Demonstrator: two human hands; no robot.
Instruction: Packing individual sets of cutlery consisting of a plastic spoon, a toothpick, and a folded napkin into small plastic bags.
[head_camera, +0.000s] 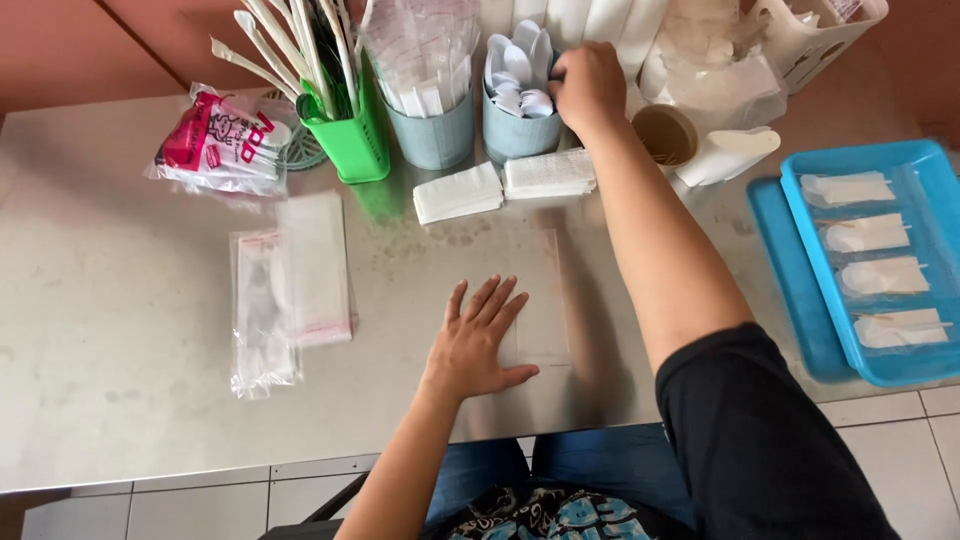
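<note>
While the dull metal table (120, 330) carries many small packing things, the far left holds a crinkled clear bag with pink and white contents (220, 140). Next to it lie two flat stacks of thin, glossy plastic sleeves (290, 290). Behind them stands a green square holder (352, 135) full of long white sticks, then a grey-blue cup of folded clear bags (432, 130). Two small piles of white folded napkins (500, 183) rest in front.

The left hand (478, 345) lies flat with the fingers spread, pressing the edge of one clear, rectangular plastic bag (540, 300) against the table in the middle.

The right hand (588, 85) is curled over a second grey-blue cup (515, 135) that holds smooth white plastic spoons (520, 70); the fingers are closed at the spoons, but I cannot tell if they already grip one.

At the far right, a bright blue tray (905, 370) holds four packed sets in a column.
</note>
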